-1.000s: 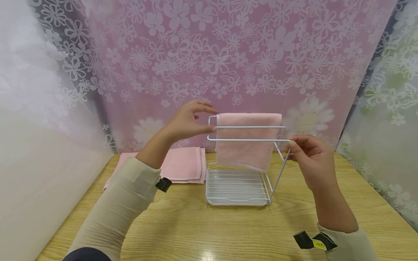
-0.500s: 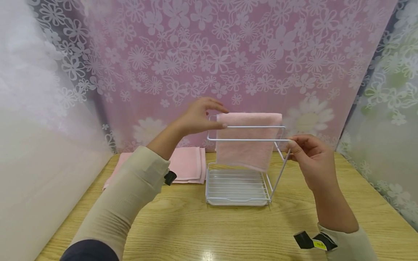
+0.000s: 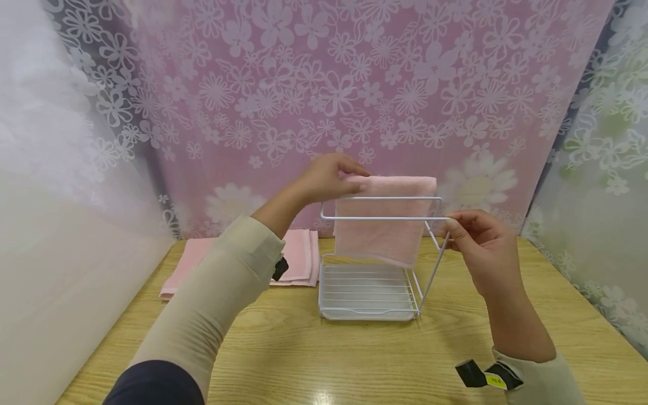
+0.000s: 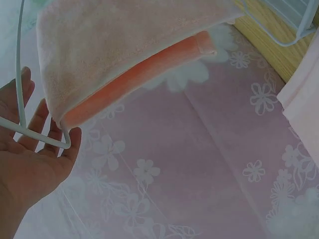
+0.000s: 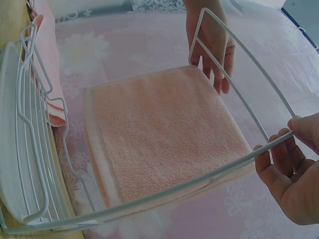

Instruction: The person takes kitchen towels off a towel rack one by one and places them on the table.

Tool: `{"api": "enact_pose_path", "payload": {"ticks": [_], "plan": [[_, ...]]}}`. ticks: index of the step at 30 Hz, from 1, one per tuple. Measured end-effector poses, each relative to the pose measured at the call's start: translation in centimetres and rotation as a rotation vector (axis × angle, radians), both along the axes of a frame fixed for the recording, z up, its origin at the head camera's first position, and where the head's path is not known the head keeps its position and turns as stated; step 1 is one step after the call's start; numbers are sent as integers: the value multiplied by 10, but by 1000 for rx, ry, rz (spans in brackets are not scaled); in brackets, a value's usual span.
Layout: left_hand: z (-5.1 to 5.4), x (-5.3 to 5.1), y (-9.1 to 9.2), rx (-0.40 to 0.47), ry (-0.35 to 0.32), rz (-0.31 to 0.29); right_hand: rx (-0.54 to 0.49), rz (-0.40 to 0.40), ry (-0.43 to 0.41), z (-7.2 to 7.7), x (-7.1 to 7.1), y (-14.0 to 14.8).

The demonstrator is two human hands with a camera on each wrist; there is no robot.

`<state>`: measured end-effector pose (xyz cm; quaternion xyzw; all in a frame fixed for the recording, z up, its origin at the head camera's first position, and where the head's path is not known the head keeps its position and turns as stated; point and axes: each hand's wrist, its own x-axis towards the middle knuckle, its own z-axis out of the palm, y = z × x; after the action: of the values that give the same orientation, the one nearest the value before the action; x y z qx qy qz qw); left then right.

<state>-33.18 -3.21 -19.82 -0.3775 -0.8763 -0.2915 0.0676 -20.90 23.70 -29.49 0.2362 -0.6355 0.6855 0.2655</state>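
Note:
A white wire rack (image 3: 385,217) stands on the table with a pink towel (image 3: 385,236) draped over its rear top bar. My left hand (image 3: 324,177) is at the towel's upper left corner, thumb in front and fingers above; in the left wrist view the hand (image 4: 37,169) has its fingers loosely extended around the bar end, beside the towel (image 4: 124,55). With thumb and fingers, my right hand (image 3: 488,253) pinches the rack's front right top corner, also visible in the right wrist view as a hand (image 5: 294,174) on the bar.
Folded pink towels (image 3: 296,256) lie on the wooden table (image 3: 324,354) left of the rack, partly behind my left forearm. A pale tray (image 3: 367,289) sits in the rack's base. A floral curtain (image 3: 304,84) hangs behind.
My left hand has moved right, from the rack's left end to over the hanging towel's left corner. My right hand and the rack have stayed where they were.

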Motion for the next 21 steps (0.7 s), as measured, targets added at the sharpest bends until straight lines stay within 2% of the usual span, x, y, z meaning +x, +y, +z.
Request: {"api": "enact_pose_path", "payload": {"ticks": [5, 10, 14, 21], "plan": [[3, -5, 6, -57, -10, 37, -14, 5, -5, 0, 0, 0], [4, -7, 9, -79, -41, 69, 0, 29, 18, 0, -1, 1], [2, -11, 7, -56, -67, 68, 8, 32, 20, 0, 0, 1], [-2, -17, -4, 34, -130, 46, -1, 27, -9, -1, 1, 1]]}}
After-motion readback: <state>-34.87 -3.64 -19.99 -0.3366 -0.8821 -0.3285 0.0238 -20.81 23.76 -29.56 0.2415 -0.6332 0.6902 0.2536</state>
